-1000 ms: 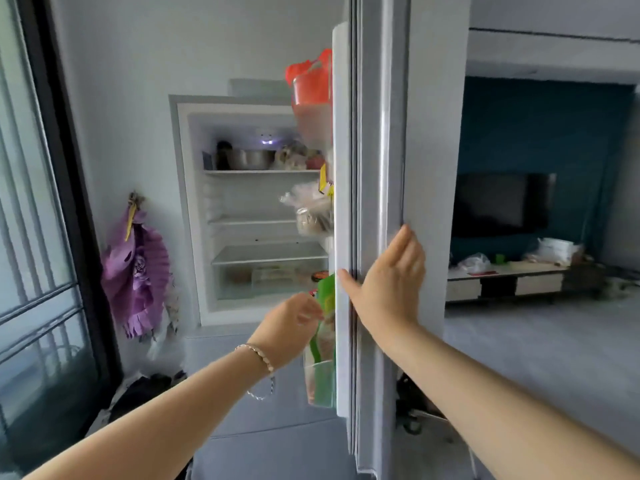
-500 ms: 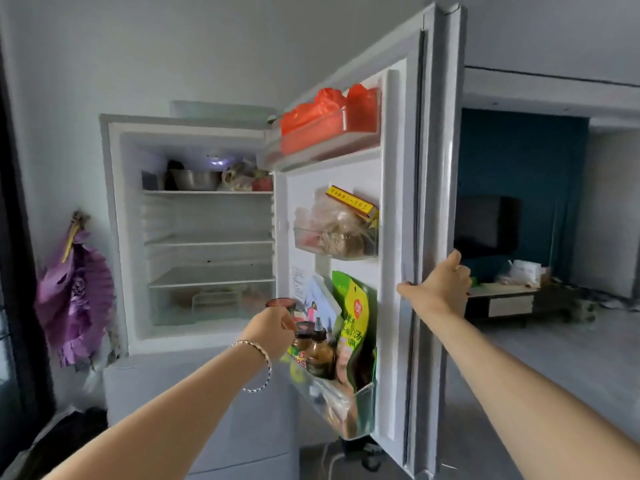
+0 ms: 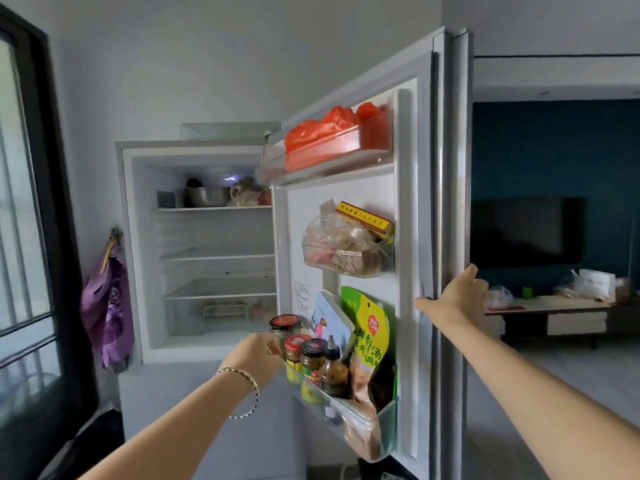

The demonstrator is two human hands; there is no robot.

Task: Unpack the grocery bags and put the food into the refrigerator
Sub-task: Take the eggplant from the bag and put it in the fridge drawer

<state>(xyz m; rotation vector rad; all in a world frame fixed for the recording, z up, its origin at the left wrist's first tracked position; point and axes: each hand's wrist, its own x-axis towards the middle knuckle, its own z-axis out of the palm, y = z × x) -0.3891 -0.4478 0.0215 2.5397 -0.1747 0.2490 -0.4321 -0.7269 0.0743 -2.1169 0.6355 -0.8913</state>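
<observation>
Two hands are on the tall white refrigerator door, which stands wide open with its inner face turned to the camera; a second ago it was seen almost edge-on and hid its bins. The right hand, flat against the door then, now grips the outer edge, fingers wrapped round it and thumb up. The left hand, with a beaded bracelet on its wrist, stays at the inner end of the lowest clear door bin, just beside a dark-lidded glass jar and a red-lidded jar. Its fingers curl away from the camera, so I cannot tell whether they hold anything.

That bin looks crowded: a brown sauce bottle and a yellow-green pouch stand next to the jars. Above, an orange plastic bag fills the top bin. Inside the white refrigerator cabinet a steel bowl sits on the top shelf, and the glass shelves below look largely bare, so there seems to be room for groceries. Clear bags lie well apart on a low cabinet in the far room, possibly the ones to unpack.
</observation>
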